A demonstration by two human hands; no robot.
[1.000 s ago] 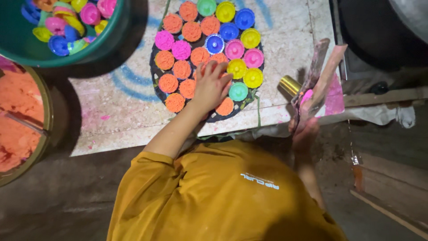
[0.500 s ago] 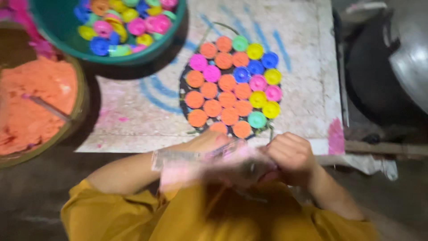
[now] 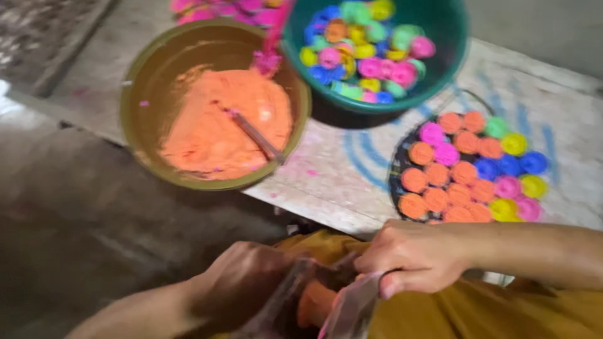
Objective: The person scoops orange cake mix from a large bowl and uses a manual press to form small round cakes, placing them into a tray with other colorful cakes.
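Note:
My left hand (image 3: 242, 285) and my right hand (image 3: 411, 257) are low in the view, over my lap in yellow-orange cloth. Both grip a clear plastic bag (image 3: 342, 307) between them; an orange lump (image 3: 314, 301) shows inside it. The bag is blurred. Beyond my right hand, a dark round tray (image 3: 397, 182) carries several small round caps in orange, pink, blue, yellow and green.
A brown bowl (image 3: 135, 119) of orange powder with a spoon handle (image 3: 257, 135) sits at the left on a pale board (image 3: 326, 182) with blue markings. A green basin (image 3: 449, 37) of mixed coloured caps stands behind. Dark floor lies at the left.
The view has swung left, bringing the powder bowl toward the middle. My hands, which came together at my lap half a second ago, still hold the plastic bag, now lower in view.

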